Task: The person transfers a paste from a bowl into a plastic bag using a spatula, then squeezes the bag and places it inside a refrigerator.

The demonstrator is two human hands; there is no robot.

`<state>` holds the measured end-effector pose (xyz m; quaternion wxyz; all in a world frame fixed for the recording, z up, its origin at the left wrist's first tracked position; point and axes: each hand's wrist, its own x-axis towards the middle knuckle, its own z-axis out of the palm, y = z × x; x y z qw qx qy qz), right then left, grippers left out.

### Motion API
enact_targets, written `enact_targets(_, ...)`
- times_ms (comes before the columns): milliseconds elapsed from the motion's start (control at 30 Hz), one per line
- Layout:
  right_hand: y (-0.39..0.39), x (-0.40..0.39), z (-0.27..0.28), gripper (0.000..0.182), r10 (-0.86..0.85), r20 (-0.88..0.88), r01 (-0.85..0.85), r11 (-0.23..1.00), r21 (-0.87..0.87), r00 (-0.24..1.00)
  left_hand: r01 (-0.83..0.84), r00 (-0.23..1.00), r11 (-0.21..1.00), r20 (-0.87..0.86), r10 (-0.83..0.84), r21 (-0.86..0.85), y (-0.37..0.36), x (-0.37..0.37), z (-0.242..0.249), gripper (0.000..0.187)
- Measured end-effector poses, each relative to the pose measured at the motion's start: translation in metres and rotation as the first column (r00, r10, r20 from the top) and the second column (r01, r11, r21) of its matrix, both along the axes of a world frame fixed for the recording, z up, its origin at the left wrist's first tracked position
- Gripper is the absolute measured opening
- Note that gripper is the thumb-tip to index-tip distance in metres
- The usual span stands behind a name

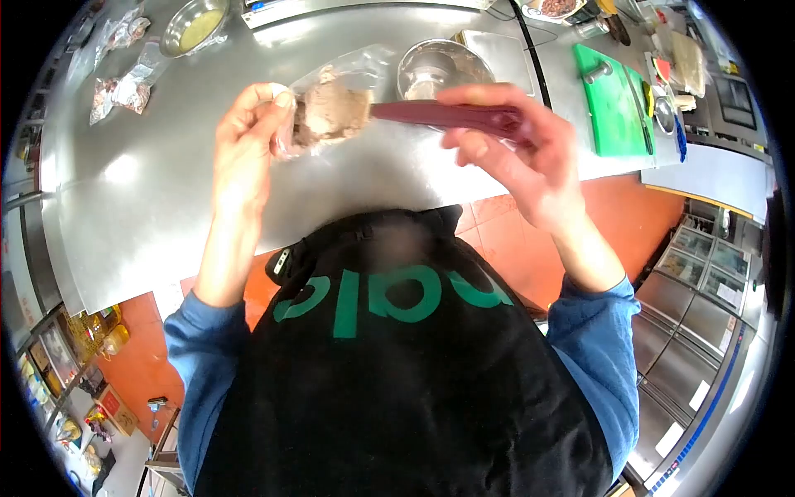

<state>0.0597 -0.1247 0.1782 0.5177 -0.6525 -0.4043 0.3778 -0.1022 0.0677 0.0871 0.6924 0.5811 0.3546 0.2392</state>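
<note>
My left hand [255, 124] pinches the side of a clear plastic bag [377, 60] between thumb and fingers. Inside the bag is a pale brown, paste-like mass [331, 112], smeared on the plastic. My right hand [530, 157] is wrapped around the maroon handle of a spatula [414, 113]. Its far end reaches into the bag's right side, against the paste. Both hands are above the steel table [166, 199]. Just behind the handle stands a steel bowl [406, 79] with pale residue in it.
A flat steel scale [509, 58] sits beside the bowl. Farther right is a green cutting board [592, 124] with a knife [639, 108]. At the back left are a bowl of yellowish liquid [170, 41] and bagged food [128, 93].
</note>
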Motion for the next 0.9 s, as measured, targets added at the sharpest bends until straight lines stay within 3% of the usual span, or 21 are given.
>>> enact_targets(33,0.0,-0.001,0.003,0.022,-0.062,0.05,0.054,0.987,0.154,0.997,-0.013,0.998,0.996,0.062,0.019,-0.092,-0.004,-0.001,0.006,0.007)
enact_targets(67,0.004,-0.003,0.009,0.018,-0.065,0.216,0.041,0.993,0.113,0.974,-0.011,0.998,0.996,0.064,0.017,-0.089,-0.01,-0.003,0.01,0.007)
enact_targets(133,0.015,0.003,0.013,0.017,-0.039,0.323,0.025,0.999,0.047,0.946,0.003,0.977,0.945,0.204,0.068,-0.326,-0.019,-0.004,0.017,0.007)
enact_targets(167,0.022,0.006,0.015,0.017,-0.001,0.421,0.012,1.0,-0.024,0.907,0.003,0.977,0.946,0.204,0.067,-0.325,-0.021,-0.004,0.011,0.007)
enact_targets(200,0.029,0.002,0.021,0.016,-0.038,0.435,0.007,0.997,0.071,0.9,0.001,0.975,0.928,0.208,0.083,-0.372,-0.024,-0.006,-0.001,0.007)
enact_targets(233,0.036,-0.001,0.031,0.016,-0.013,0.58,-0.08,0.988,0.135,0.814,0.001,0.973,0.908,0.211,0.096,-0.419,-0.027,-0.008,-0.011,0.007)
enact_targets(300,0.048,-0.01,0.045,0.02,-0.003,0.855,-0.146,0.985,0.092,0.519,0.004,0.976,0.885,0.194,0.097,-0.465,-0.035,-0.008,-0.017,0.008)
enact_targets(367,0.075,0.002,0.024,0.028,0.198,0.864,-0.284,0.956,-0.067,0.462,0.043,0.951,0.848,0.281,0.127,-0.529,-0.04,-0.01,-0.018,0.008)
enact_targets(400,0.081,0.003,0.024,0.036,0.268,0.805,-0.308,0.945,-0.112,0.529,0.044,0.951,0.849,0.283,0.126,-0.527,-0.042,-0.011,-0.016,0.008)
enact_targets(433,0.081,-0.003,0.037,0.036,0.267,0.808,-0.313,0.944,-0.109,0.525,0.042,0.95,0.847,0.285,0.131,-0.529,-0.044,-0.013,-0.014,0.007)
enact_targets(500,0.075,-0.018,0.069,0.039,0.093,0.804,-0.224,0.973,0.052,0.587,0.034,0.951,0.841,0.277,0.139,-0.539,-0.049,-0.019,-0.014,0.007)
enact_targets(567,0.082,-0.008,0.064,0.04,0.11,0.799,-0.293,0.952,0.085,0.591,0.08,0.92,0.824,0.36,0.156,-0.561,-0.049,-0.021,-0.013,0.006)
enact_targets(633,0.093,-0.001,0.052,0.039,0.298,0.714,-0.288,0.947,-0.14,0.634,0.095,0.913,0.82,0.378,0.154,-0.565,-0.046,-0.028,-0.019,0.006)
enact_targets(667,0.092,-0.008,0.082,0.033,0.323,0.607,-0.046,0.904,-0.425,0.726,0.096,0.905,0.807,0.389,0.173,-0.582,-0.046,-0.032,-0.021,0.006)
enact_targets(700,0.084,-0.001,0.07,0.025,-0.014,0.475,0.048,0.997,-0.059,0.88,0.09,0.905,0.805,0.386,0.18,-0.587,-0.048,-0.036,-0.021,0.006)
enact_targets(733,0.071,-0.019,0.075,0.022,-0.309,0.683,0.198,0.951,0.238,0.662,0.055,0.901,0.801,0.375,0.218,-0.596,-0.048,-0.039,-0.018,0.006)
enact_targets(767,0.063,0.013,0.083,0.023,-0.312,0.535,0.203,0.946,0.254,0.785,0.025,0.895,0.798,0.369,0.251,-0.602,-0.047,-0.04,-0.015,0.007)
enact_targets(800,0.051,0.036,0.091,0.022,-0.247,0.433,0.099,0.936,0.337,0.867,0.033,0.893,0.799,0.376,0.246,-0.601,-0.046,-0.042,-0.014,0.007)
enact_targets(833,0.044,0.047,0.084,0.021,-0.375,0.405,0.177,0.877,0.447,0.834,-0.011,0.899,0.802,0.345,0.269,-0.598,-0.044,-0.045,-0.014,0.007)
enact_targets(900,0.03,0.071,0.073,0.023,-0.442,0.495,0.297,0.89,0.345,0.748,-0.048,0.906,0.802,0.313,0.286,-0.595,-0.042,-0.049,-0.015,0.008)
